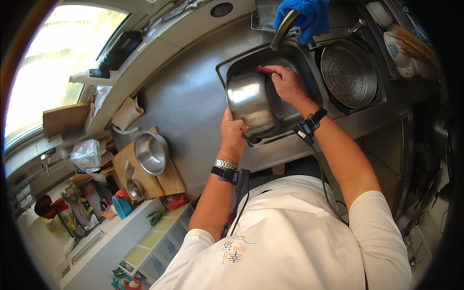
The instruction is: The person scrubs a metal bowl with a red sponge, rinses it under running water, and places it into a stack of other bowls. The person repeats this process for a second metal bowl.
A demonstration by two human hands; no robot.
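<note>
A shiny stainless steel pot (250,99) is tilted on its side over the left sink basin (308,69), its smooth outer wall facing up. My left hand (232,134) grips it at the near left edge, thumb against the metal. In my right hand (288,83) is a dark red piece, perhaps a scouring pad (266,70), pinched at the far right side of the pot. Whether that piece touches the pot cannot be made out. The pot's inside is turned away from view. Above the basin hangs the curved metal faucet (284,30).
A blue cloth (308,18) drapes over the faucet. In the right basin lies a perforated steamer tray (348,74). Further left, a wooden cutting board (170,181) bears a steel bowl (150,152), a smaller metal bowl (135,189) and a blade-like tool (128,169). Cables run from both wrist straps.
</note>
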